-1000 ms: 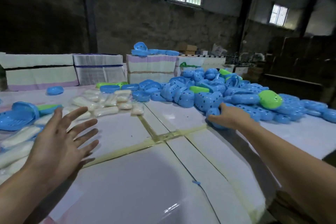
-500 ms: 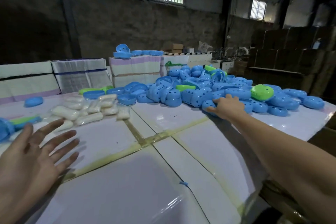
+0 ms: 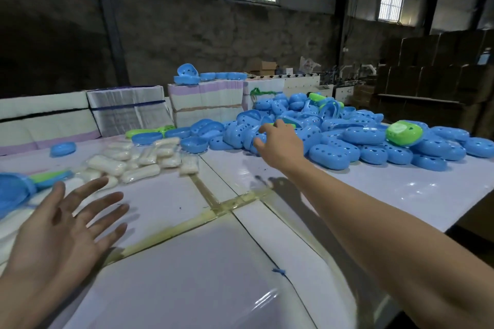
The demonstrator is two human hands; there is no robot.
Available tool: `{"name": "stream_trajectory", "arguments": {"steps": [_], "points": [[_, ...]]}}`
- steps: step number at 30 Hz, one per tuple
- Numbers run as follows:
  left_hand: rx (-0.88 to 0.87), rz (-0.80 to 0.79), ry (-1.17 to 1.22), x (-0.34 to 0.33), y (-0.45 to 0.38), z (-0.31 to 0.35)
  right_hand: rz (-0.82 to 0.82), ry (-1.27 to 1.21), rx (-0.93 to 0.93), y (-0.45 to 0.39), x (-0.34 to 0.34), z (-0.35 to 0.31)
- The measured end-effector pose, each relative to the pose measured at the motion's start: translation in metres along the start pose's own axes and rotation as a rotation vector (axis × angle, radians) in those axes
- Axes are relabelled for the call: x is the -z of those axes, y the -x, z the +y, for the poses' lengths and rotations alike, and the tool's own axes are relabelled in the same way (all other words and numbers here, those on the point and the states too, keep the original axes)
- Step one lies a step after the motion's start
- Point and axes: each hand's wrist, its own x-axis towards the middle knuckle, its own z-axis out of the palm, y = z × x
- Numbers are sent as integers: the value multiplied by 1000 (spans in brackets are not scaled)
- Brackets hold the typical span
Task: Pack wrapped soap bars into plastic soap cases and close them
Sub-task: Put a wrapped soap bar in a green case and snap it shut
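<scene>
My right hand reaches far across the white table to the near left edge of a big pile of closed blue soap cases. Its fingers are loosely bent and touch the cases; none is plainly gripped. My left hand hovers over the table at lower left, fingers spread and holding nothing. Wrapped white soap bars lie in a loose heap beyond it. Open blue cases sit between the bars and the pile. A green case lies on the pile's right side.
Another open blue case with a green piece sits at the far left edge. Bundled white stacks line the table's back, with more blue cases on top. The table's right edge drops off; cardboard boxes stand beyond.
My right hand has moved left along the front of the blue case pile. My left hand stays spread low at the left. The view has shifted slightly.
</scene>
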Motion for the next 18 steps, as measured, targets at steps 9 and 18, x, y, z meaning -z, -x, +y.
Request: {"name": "stream_trajectory", "arguments": {"steps": [9,18], "points": [[-196,358,-462,-34,9,2,-312,-817,80,48,-44,-190],[-232,503,-497,-33,7,9,-442,-929,194,106,-80,-225]]}}
